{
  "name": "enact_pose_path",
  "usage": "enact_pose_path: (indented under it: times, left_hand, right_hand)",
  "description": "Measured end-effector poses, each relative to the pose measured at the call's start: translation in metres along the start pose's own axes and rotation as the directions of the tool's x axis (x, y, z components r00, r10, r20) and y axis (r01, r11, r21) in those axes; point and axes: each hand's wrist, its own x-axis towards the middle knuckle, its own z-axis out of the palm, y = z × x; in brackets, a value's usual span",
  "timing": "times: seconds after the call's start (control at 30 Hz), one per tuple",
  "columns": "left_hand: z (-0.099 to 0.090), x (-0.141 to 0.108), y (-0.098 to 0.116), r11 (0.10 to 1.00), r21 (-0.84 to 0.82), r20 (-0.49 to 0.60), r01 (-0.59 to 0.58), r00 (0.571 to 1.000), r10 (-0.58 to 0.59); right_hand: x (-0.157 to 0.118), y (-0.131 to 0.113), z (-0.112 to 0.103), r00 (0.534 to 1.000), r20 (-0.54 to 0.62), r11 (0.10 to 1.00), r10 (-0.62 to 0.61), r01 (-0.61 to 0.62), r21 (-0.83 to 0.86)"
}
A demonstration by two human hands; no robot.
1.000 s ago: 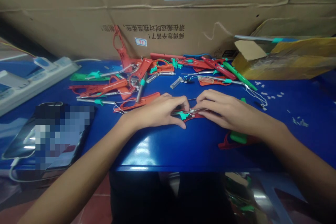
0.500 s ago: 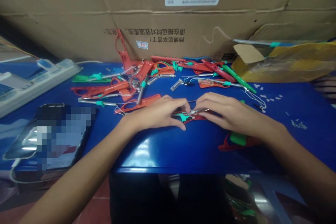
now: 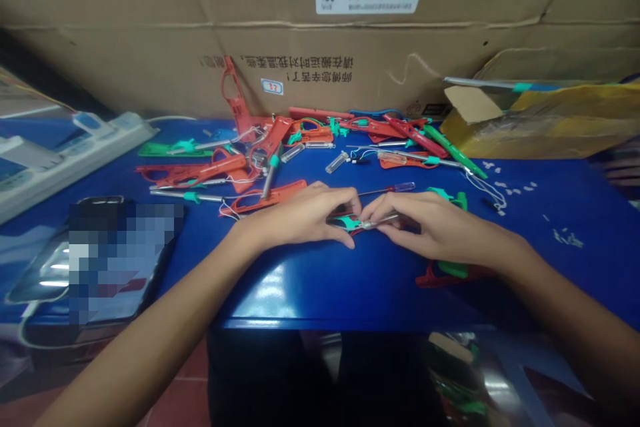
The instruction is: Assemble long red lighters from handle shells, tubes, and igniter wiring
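Note:
Near the middle of the blue table, my left hand (image 3: 320,210) curls over a long-nosed lighter casing, thumb below and fingers above. Inside the casing sits a teal trigger piece (image 3: 349,222); much of the casing is hidden by my hands. My right hand (image 3: 423,220) is closed, pinching a slim, clear and metallic lighter part (image 3: 383,221) against the right side of the casing. What exactly this part is stays partly covered by the fingers. Just behind my right fingers lies a screwdriver (image 3: 404,187) with a clear purplish handle.
Red lighter casings (image 3: 195,172), metal tubes with wires and clear fuel tanks (image 3: 337,161) lie along the back. Green and red pieces (image 3: 453,269) sit under my right forearm. A power strip (image 3: 107,137) and phones (image 3: 45,260) are left; a large cardboard box (image 3: 165,27) stands behind.
My right hand has shifted slightly down and tilted, still pinching the slim part. The screwdriver handle behind it has come into view. My left hand stays in place.

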Motion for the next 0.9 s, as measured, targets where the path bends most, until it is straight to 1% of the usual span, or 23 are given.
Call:
enact_pose_path:
  times: [0.13, 0.27, 0.43, 0.63, 0.9]
  left_hand:
    - [0.001, 0.0, -0.001, 1.0, 0.004, -0.002, -0.017, 1.0, 0.017]
    - [0.002, 0.0, -0.005, 1.0, -0.002, -0.006, -0.021, 1.0, 0.021]
    - [0.001, 0.0, -0.003, 0.998, -0.017, -0.007, -0.062, 0.998, 0.062]
    - [0.001, 0.001, -0.002, 0.992, -0.044, -0.02, -0.114, 0.993, 0.114]
    - [0.004, 0.001, -0.006, 0.996, -0.041, -0.019, -0.085, 0.996, 0.084]
  right_hand:
    - [0.001, 0.0, 0.002, 0.999, 0.048, 0.998, 0.008, -0.011, 0.066]
    - [0.001, 0.003, 0.006, 0.999, 0.041, 0.993, 0.01, -0.015, 0.121]
    - [0.002, 0.003, 0.01, 0.998, 0.053, 0.975, 0.017, -0.028, 0.218]
    - [0.005, 0.005, 0.016, 0.999, 0.039, 0.972, 0.031, -0.039, 0.232]
    - [0.007, 0.008, 0.017, 0.998, 0.063, 0.977, 0.025, -0.037, 0.211]
